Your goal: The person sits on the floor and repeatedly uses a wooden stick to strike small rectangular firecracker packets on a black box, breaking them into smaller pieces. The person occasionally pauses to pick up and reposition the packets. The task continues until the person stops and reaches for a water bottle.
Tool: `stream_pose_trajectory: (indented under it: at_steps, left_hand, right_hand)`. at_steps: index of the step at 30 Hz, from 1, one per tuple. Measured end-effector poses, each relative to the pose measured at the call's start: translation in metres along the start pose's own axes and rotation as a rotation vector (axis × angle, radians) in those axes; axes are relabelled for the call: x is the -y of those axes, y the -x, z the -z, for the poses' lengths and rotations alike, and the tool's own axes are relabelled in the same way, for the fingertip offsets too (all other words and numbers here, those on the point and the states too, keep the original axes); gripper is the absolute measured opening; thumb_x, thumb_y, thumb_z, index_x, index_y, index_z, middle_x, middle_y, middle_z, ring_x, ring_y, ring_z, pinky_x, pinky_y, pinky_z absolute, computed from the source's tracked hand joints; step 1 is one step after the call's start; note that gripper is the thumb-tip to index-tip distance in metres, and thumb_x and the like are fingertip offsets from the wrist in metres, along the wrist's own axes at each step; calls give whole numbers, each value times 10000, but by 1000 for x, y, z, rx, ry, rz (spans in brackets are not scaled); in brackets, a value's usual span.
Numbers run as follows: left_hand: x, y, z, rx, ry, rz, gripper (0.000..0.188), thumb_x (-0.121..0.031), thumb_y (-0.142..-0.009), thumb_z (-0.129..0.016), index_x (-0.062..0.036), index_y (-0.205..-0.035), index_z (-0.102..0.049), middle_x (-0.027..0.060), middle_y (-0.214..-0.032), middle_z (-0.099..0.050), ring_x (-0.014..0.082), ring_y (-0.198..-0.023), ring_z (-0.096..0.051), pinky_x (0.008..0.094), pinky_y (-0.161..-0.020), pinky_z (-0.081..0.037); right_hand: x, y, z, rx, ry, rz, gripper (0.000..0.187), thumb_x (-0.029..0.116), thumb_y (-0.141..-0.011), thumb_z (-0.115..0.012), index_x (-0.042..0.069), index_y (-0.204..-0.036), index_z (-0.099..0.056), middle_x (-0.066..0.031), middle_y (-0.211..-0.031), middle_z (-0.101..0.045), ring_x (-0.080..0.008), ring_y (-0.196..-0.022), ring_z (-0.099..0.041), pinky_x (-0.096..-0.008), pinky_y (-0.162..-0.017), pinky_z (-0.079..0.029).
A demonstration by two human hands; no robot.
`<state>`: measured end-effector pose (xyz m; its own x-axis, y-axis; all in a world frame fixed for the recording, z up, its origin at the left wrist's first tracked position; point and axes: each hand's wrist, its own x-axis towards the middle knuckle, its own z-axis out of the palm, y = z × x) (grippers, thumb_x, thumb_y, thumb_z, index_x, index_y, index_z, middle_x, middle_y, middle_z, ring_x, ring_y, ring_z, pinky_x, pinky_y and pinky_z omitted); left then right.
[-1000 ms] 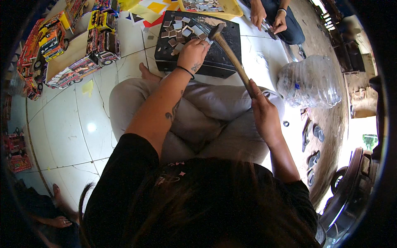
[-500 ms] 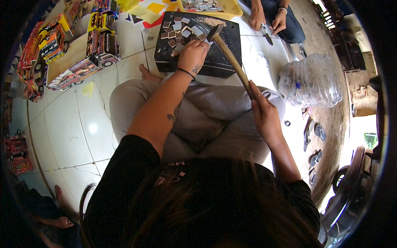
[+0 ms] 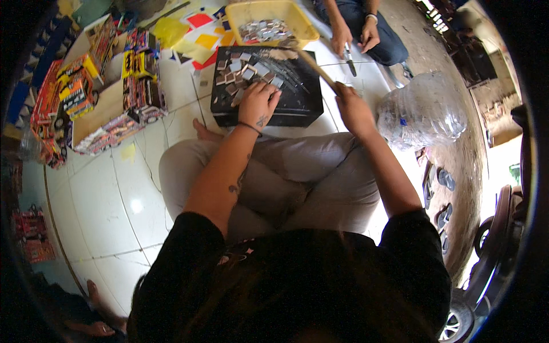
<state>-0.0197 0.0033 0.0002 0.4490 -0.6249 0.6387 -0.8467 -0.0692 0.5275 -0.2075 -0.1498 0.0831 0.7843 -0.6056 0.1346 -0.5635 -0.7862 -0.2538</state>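
A pile of small square tiles [image 3: 247, 73], some brown and some pale grey, lies on a black box [image 3: 297, 108] in front of my crossed legs. My left hand [image 3: 259, 104] reaches palm down over the near side of the pile. Its fingers are bent onto the tiles, with the thumb held apart; whether a tile lies under the fingertips is hidden. A hammer [image 3: 319, 72] with a wooden handle is gripped near its end by my right hand [image 3: 353, 110]. The hammer's head is raised over the far edge of the box, beside the yellow basin.
A yellow basin [image 3: 313, 35] holding many small pieces stands behind the box. Far right, another person's hands [image 3: 341, 39] hold a knife-like tool [image 3: 349, 62]. Colourful toy trucks [image 3: 106, 117] stand at left. A stuffed clear plastic bag [image 3: 423, 114] sits at right.
My left hand has drawn back left from the hammer head to the near part of the tiles. My right hand has lifted the hammer away, up and forward. The view has shifted slightly.
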Motion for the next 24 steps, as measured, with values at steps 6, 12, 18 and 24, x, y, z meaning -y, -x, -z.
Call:
stream_pose_trajectory:
  at_steps: [6, 12, 18, 24]
  left_hand:
    - [-14, -7, 11, 17, 129, 118, 133, -148, -808, -641, -21, -849, -655, 103, -785, -608, 266, -744, -581, 369, -698, -469]
    - [-29, -9, 5, 140, 575, 440, 247, -180, -849, -653, 25, -985, -633, 65, -804, -666, 112, -676, -600, 223, -642, -463]
    - [6, -25, 46, 187, 288, 505, 323, -307, -857, -624, 2, -946, -647, 73, -790, -670, 148, -658, -597, 280, -653, -470]
    - [29, -33, 80, 432, -407, 563, 281, -305, -700, -736, -63, -823, -664, 124, -846, -670, 283, -799, -647, 373, -677, -503]
  right_hand:
    - [-8, -31, -40, 21, -42, 68, 388, 205, -856, -564, 59, -1204, -476, -205, -1098, -532, -381, -973, -554, -451, -847, -454]
    - [35, -16, -29, 259, -899, 140, 443, 255, -800, -696, 28, -1142, -530, -120, -965, -599, -208, -851, -599, -307, -699, -496]
    - [53, -117, -24, 748, -873, 58, 301, 142, -867, -566, -29, -1110, -522, -96, -925, -632, -155, -758, -619, -281, -649, -523]
    - [63, -165, -25, 409, -576, -24, 300, 266, -837, -579, 38, -1026, -630, -95, -857, -653, -190, -779, -634, -324, -661, -530]
